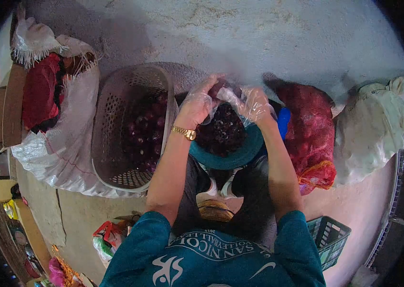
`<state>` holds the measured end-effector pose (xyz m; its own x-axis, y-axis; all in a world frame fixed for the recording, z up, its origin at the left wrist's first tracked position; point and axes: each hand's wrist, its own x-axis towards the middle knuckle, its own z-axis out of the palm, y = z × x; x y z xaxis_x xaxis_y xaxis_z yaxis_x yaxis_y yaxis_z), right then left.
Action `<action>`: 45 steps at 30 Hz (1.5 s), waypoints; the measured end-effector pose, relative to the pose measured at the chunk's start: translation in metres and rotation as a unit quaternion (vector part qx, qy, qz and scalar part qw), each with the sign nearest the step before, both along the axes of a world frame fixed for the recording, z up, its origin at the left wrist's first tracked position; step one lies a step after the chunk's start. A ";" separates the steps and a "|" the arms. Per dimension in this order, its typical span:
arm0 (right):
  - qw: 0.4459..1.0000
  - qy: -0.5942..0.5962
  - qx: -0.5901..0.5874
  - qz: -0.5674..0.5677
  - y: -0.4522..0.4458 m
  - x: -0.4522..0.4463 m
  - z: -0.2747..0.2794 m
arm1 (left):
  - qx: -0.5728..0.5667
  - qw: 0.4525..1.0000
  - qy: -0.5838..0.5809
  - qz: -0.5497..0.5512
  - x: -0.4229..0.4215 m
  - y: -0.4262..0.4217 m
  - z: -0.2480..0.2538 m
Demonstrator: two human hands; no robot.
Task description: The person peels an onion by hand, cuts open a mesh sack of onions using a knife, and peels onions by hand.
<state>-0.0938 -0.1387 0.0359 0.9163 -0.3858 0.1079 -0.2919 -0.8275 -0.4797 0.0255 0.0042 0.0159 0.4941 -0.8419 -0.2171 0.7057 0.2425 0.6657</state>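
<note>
Both of my hands wear clear plastic gloves and meet above a teal basin (pixel 254 148). My left hand (pixel 198 107), with a gold watch at its wrist, is closed around a dark purple red onion (pixel 219 89). Close against the onion, my right hand (pixel 254 106) has its fingers bent together; loose, shiny plastic hides whatever is in them. Dark purple onion skins (pixel 223 131) fill the basin under the hands. To the left stands a grey perforated crate (pixel 104 158) with many red onions (pixel 147 124) in it.
A red mesh sack (pixel 309 129) and a pale sack (pixel 369 131) stand on the right. On the left a white woven sack (pixel 75 143) lies beside cardboard (pixel 8 112). A dark green crate (pixel 331 239) and a plastic bag (pixel 107 241) are near me. A wall (pixel 240 38) rises ahead.
</note>
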 end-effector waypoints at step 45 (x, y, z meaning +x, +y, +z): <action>0.997 0.013 -0.034 0.072 0.008 -0.004 0.004 | -0.021 0.985 0.086 0.148 0.013 0.006 0.000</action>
